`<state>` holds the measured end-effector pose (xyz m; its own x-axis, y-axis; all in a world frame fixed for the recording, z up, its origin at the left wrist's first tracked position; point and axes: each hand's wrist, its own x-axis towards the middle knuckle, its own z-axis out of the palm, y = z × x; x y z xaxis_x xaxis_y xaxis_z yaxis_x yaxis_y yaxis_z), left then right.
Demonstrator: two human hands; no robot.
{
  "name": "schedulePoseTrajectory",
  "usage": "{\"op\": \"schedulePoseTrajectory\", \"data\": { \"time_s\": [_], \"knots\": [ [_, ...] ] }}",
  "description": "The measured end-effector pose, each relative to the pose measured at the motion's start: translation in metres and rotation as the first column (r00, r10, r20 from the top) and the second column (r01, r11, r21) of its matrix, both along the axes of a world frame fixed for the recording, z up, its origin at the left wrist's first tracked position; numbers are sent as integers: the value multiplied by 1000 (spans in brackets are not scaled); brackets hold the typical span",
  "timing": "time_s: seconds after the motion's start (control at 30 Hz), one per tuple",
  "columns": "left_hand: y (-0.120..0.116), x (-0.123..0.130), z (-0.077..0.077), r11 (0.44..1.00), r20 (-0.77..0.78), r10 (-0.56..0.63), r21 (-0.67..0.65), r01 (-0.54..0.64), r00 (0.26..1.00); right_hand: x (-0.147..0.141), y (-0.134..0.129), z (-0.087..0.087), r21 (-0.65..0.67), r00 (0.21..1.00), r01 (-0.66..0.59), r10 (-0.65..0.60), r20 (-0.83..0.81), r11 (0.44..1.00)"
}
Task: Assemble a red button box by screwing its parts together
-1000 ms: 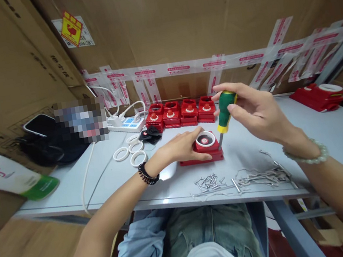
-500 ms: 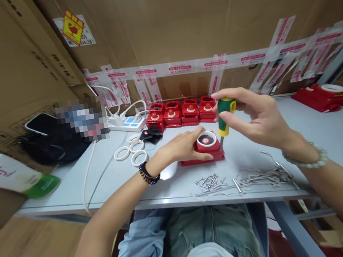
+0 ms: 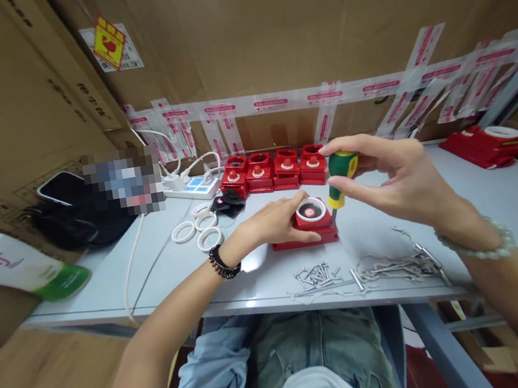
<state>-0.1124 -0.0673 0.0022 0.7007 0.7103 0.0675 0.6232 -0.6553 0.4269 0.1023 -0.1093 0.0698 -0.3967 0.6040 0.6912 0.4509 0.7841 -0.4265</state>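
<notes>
A red device (image 3: 327, 233) with a white ring on top lies on the grey-white table, and my left hand (image 3: 283, 221) grips its left side between thumb and fingers. My right hand (image 3: 391, 176) pinches the handle of a green and yellow screwdriver (image 3: 342, 167). The screwdriver leans a little, its metal tip down at the right end of the red device; exactly what the tip touches is too small to tell. Loose silver screws (image 3: 318, 275) lie in front of the device.
Several red devices (image 3: 259, 173) stand in a row behind, beside a power strip (image 3: 194, 188). White rings (image 3: 209, 238) and a black pouch (image 3: 228, 203) are at left. Metal rods and cords (image 3: 398, 267) lie front right; another red device (image 3: 482, 147) sits far right.
My right hand and wrist have shifted slightly right, and the screwdriver handle tilts further to the right. My left hand still holds the red device in the same place.
</notes>
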Motion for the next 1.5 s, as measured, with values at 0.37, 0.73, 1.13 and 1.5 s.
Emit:
{"op": "schedulePoseTrajectory", "data": {
  "time_s": [0.37, 0.73, 1.13, 1.5],
  "knots": [
    [-1, 1, 2, 1000, -21, -2, 2, 2, 1000, 9, 6, -2, -34, 991, -133, 133, -14, 990],
    [-1, 1, 2, 999, -38, 2, 39, -1, 999, -5, 11, -18, 299, 989, 115, -80, -126, 947],
    [0, 1, 1, 1000, -39, -4, 27, 5, 999, -9, 10, -18, 208, 972, 93, -43, -229, 974],
    [0, 0, 2, 1000, -43, 1, 15, 0, 999, 18, 13, -6, -310, 900, -433, 386, -201, 847]
  ]
}}
